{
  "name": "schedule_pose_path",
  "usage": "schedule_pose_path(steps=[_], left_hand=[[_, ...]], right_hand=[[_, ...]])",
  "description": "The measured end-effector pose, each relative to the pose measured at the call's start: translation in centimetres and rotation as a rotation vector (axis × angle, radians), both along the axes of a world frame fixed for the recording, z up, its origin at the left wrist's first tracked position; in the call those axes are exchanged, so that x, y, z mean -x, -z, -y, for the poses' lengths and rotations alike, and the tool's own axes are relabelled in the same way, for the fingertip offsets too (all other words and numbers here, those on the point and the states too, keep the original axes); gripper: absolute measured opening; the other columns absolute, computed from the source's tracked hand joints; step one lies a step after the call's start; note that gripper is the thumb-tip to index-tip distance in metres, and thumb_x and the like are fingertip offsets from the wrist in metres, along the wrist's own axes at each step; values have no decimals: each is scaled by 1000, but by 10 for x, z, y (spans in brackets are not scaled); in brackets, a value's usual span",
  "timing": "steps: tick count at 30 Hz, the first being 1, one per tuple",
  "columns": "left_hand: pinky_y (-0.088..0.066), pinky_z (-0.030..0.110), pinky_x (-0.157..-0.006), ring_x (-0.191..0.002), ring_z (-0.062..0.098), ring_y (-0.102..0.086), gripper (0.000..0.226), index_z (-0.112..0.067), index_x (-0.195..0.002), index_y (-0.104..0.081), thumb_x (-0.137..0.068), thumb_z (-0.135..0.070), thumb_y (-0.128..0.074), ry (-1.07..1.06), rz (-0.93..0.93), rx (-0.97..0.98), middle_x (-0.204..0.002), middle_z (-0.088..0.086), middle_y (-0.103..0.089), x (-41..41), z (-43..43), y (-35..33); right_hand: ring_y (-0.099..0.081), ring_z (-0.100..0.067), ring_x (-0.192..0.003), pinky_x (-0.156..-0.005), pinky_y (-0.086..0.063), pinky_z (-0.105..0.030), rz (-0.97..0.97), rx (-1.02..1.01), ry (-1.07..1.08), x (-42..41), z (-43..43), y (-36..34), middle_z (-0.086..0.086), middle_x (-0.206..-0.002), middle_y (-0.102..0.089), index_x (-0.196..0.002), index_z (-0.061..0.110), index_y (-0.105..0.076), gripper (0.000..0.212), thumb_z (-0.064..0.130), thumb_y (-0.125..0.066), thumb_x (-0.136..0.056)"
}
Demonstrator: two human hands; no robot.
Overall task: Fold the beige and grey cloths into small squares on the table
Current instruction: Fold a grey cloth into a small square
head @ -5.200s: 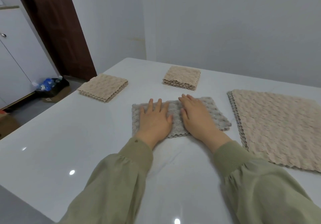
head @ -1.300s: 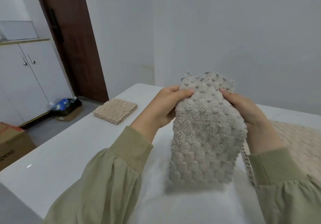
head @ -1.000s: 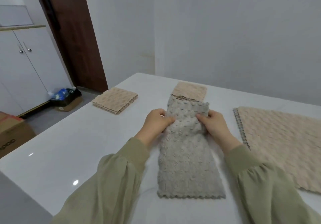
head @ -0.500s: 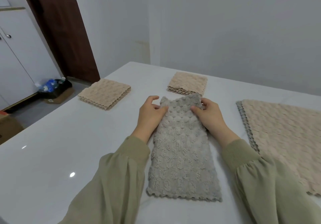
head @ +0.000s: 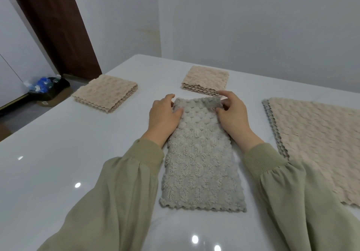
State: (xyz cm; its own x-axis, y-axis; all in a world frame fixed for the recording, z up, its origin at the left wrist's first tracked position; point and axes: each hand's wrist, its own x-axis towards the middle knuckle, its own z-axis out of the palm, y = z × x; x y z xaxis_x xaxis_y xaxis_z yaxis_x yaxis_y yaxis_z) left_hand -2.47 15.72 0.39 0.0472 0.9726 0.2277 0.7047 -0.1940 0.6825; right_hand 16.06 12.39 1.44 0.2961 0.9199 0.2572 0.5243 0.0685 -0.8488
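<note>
A grey cloth (head: 198, 163), folded into a long narrow strip, lies flat on the white table (head: 78, 153) and runs away from me. My left hand (head: 163, 116) holds its far left corner, thumb on top. At the far right corner my right hand (head: 231, 114) pinches the cloth, and that corner is lifted slightly. Two folded beige squares lie beyond: one folded beige cloth (head: 105, 93) at the left, another beige square (head: 205, 80) just past my hands.
A flat stack of unfolded cloths (head: 315, 141), beige on top with grey edges beneath, covers the right side of the table. On the floor at the left sits a box of bottles (head: 46, 89) beside a dark door (head: 52, 26). White walls stand behind the table.
The grey strip hung in the air from both hands, then came down and now lies flat on the table. My hands stayed at its far end.
</note>
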Motion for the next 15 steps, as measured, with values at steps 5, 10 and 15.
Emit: schedule_pose_path(steps=[5, 10, 15], left_hand=[[-41, 40, -100, -115, 22, -51, 58, -26, -140, -37, -88, -36, -61, 28, 110, 94, -125, 4, -56, 0, 1, -4], [-48, 34, -85, -81, 16, -54, 63, -20, -137, -44, -81, -9, -71, 12, 581, 184, -85, -1, -52, 3, 2, -15], [-49, 36, -69, -71, 23, -61, 32, -18, -94, -72, -71, 3, -67, 38, 740, 204, -75, 0, -63, 2, 5, -24]], right_hand=[[-59, -20, -67, -65, -51, -35, -555, -10, -89, -1, 3, -4, -6, -72, -63, -107, 15, -65, 44, -17, -52, -81], [-61, -25, -76, -77, -57, -44, -683, 0, -50, 0, 2, -6, -19, -79, -57, -99, 13, -68, 41, -19, -53, -77], [-60, -11, -72, -64, -49, -15, -325, -74, 40, 5, 1, -20, 1, -77, -65, -93, 8, -69, 24, -10, -63, -78]])
